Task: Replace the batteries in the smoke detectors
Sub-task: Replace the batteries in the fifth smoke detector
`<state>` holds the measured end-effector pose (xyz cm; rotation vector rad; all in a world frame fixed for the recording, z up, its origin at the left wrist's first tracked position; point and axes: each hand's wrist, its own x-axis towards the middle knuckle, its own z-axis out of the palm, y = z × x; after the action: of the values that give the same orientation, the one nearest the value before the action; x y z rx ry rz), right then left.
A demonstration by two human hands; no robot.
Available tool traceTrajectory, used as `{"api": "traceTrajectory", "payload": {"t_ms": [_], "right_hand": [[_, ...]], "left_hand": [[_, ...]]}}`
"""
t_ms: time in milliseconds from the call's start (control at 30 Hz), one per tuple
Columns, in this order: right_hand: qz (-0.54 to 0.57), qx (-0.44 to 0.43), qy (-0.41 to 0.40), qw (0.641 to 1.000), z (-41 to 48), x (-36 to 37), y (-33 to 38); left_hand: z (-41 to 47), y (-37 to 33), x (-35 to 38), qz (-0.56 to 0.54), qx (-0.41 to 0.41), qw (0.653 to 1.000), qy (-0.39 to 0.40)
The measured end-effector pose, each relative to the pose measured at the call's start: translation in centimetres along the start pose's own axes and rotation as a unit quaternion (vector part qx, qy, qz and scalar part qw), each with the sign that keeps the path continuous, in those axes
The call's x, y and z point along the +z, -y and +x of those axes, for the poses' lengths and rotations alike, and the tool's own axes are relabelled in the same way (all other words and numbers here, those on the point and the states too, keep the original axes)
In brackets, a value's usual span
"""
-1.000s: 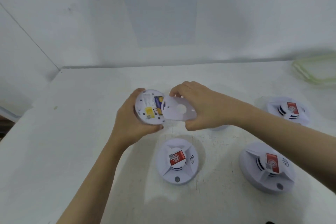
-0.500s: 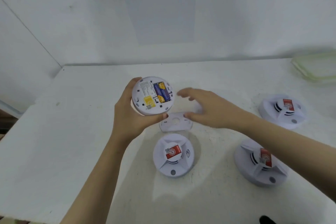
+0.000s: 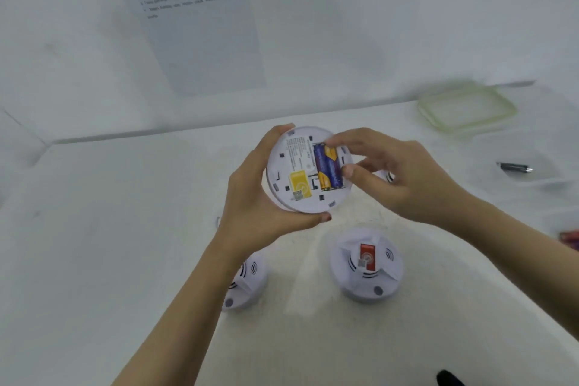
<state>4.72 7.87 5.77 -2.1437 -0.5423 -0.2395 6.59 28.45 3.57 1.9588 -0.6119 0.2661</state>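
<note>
Your right hand (image 3: 391, 178) up from table (image 3: 125, 229), pinching exposed batteries (image 3: 327, 168); left hand (image 3: 260, 197) grips upturned smoke detector (image 3: 300, 172). Removal looks next.

The batteries (image 3: 327, 166) sit in the held detector (image 3: 291, 185), above the left detector (image 3: 247, 287) and right detector (image 3: 366, 265).

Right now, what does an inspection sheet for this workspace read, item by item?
Surface: white table.
Job's things: open detector, back towards camera, batteries seated; near detector face up; second detector partly behind left forearm.
Clutter: green-rimmed lid; pen-like object in clear tub; red item at right edge.
Hands: left hand grips open detector; right hand pinches batteries.
Cables: nothing seen.
Surroundings: white wall, printed sheet on it.
</note>
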Motion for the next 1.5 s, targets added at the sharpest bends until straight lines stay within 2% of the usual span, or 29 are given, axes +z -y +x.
{"api": "traceTrajectory", "payload": {"t_ms": [367, 500, 600, 700, 767, 933, 1067, 1300, 1400, 1500], "right_hand": [[-0.102, 0.058, -0.042, 0.992, -4.5, -6.8, -3.2], [-0.102, 0.075, -0.039, 0.991, -5.7, -8.8, -4.2], [-0.060, 0.097, -0.026, 0.993, -6.5, -10.1, -4.7], [-0.074, 0.107, -0.029, 0.991, -7.0, -11.3, -5.3], [-0.079, 0.101, -0.066, 0.990, -7.3, -11.9, -5.7], [-0.168, 0.028, -0.164, 0.972, -8.4, -13.4, -7.0], [-0.154, 0.011, -0.213, 0.965, -10.4, -14.8, -7.9], [-0.201, 0.001, -0.082, 0.976, -13.7, -17.6, -10.7], [-0.225, -0.005, -0.052, 0.973, -14.7, -18.8, -11.4], [-0.211, 0.026, -0.035, 0.977, -15.5, -20.0, -11.4]], "left_hand": [[2.7, -3.5, 8.6, 0.049, 0.033, 0.997, 0.053], [3.1, -4.0, 11.0, 0.051, 0.037, 0.996, 0.064], [3.2, -4.1, 12.6, 0.034, 0.034, 0.997, 0.066], [3.8, -4.7, 14.0, 0.036, 0.035, 0.996, 0.071], [4.2, -5.2, 14.8, 0.033, 0.042, 0.996, 0.072], [4.6, -5.8, 17.4, 0.012, 0.051, 0.995, 0.081], [4.5, -6.1, 19.4, 0.004, 0.061, 0.994, 0.092], [3.8, -6.8, 22.8, -0.014, 0.050, 0.993, 0.104], [3.9, -7.0, 23.7, 0.005, 0.049, 0.993, 0.111], [4.1, -7.0, 24.4, 0.019, 0.039, 0.993, 0.110]]}}
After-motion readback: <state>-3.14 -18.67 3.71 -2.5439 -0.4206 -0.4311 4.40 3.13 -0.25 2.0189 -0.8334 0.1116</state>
